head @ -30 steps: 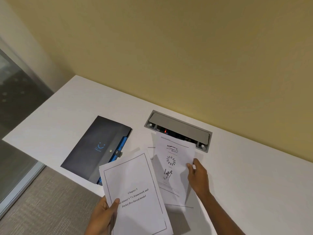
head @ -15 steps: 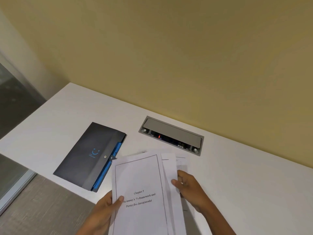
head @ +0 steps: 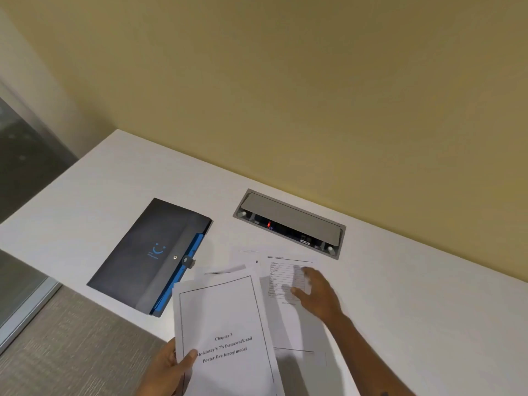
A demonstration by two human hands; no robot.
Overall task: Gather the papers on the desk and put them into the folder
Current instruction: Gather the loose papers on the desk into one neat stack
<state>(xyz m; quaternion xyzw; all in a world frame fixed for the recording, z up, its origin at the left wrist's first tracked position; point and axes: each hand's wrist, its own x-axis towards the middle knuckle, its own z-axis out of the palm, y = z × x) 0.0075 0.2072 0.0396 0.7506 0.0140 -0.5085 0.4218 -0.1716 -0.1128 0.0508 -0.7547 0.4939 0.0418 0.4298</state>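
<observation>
My left hand (head: 165,367) grips a small stack of white papers (head: 225,318) by its lower left edge; the top sheet reads "Chapter 3". My right hand (head: 317,295) hovers flat, fingers spread, over a loose printed sheet with a table (head: 283,278) lying on the white desk (head: 400,310). Another loose sheet (head: 248,257) peeks out just behind the stack. The dark folder (head: 151,252), with a blue inner edge and a snap flap, lies shut on the desk to the left of the papers.
A grey cable hatch (head: 291,221) is set into the desk near the yellow wall behind the papers. The desk's front edge runs diagonally at lower left, with grey carpet (head: 71,338) below it. A glass panel stands at far left.
My right hand added the sheet it held to the stack in my left hand, then let go and moved right over the sheet with the table. The view has shifted.
</observation>
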